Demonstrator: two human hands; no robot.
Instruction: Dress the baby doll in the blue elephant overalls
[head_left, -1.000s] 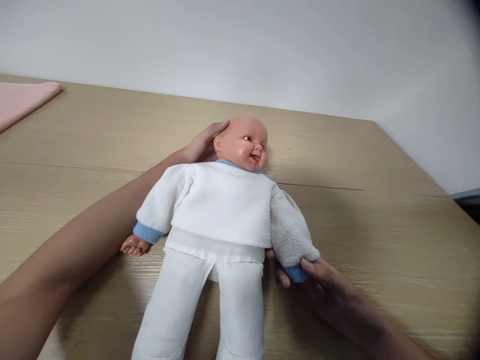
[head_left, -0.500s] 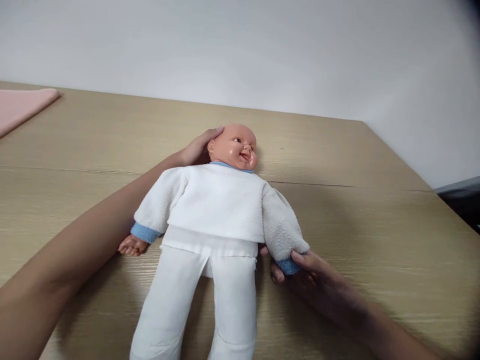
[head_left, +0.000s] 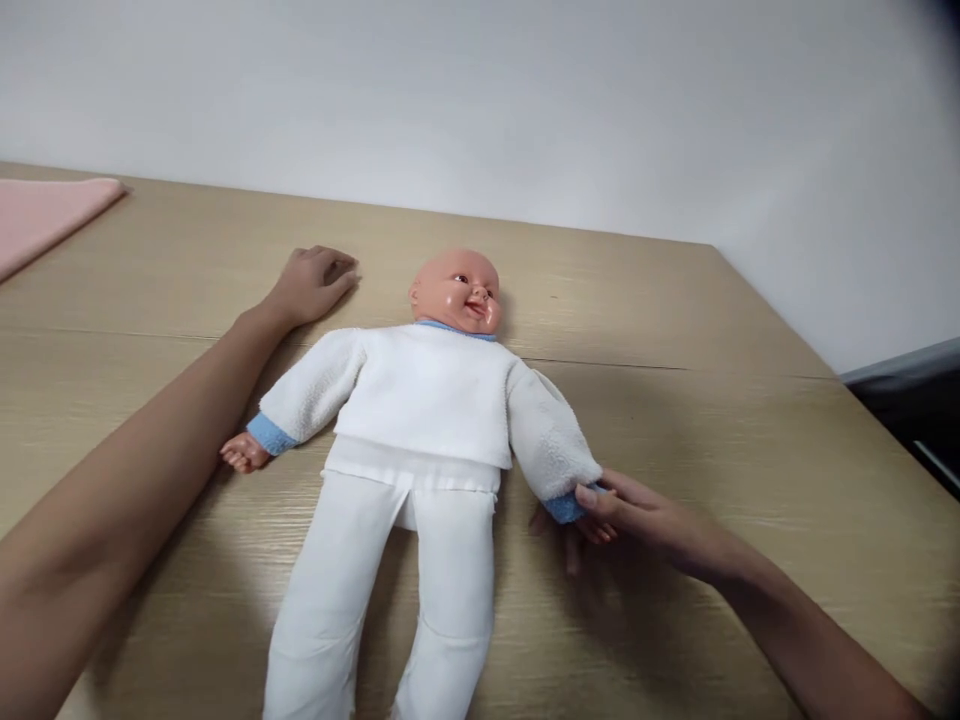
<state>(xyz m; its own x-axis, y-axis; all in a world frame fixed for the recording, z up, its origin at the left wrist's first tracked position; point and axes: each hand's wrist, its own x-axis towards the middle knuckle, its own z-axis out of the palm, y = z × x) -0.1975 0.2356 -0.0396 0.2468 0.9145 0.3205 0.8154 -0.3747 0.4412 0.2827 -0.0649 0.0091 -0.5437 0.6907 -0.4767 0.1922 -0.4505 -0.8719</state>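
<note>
A bald baby doll in a fleecy white top with blue cuffs and white trousers lies face up on the wooden table. Its head is turned to the right. Beside the head, on its left and apart from it, my left hand has its fingers loosely curved and holds nothing. My right hand grips the doll's arm at the blue cuff, thumb on top. Some of that hand's fingers are hidden behind the sleeve. The doll's feet lie beyond the lower edge of the view.
A folded pink cloth lies at the table's far left. The wooden table has a seam across it and meets a pale wall at the back. Something dark stands past the right edge.
My left hand has let go of the doll's head and moved left, away from it. My right hand still grips the cuff, and the doll appears slightly further left.
</note>
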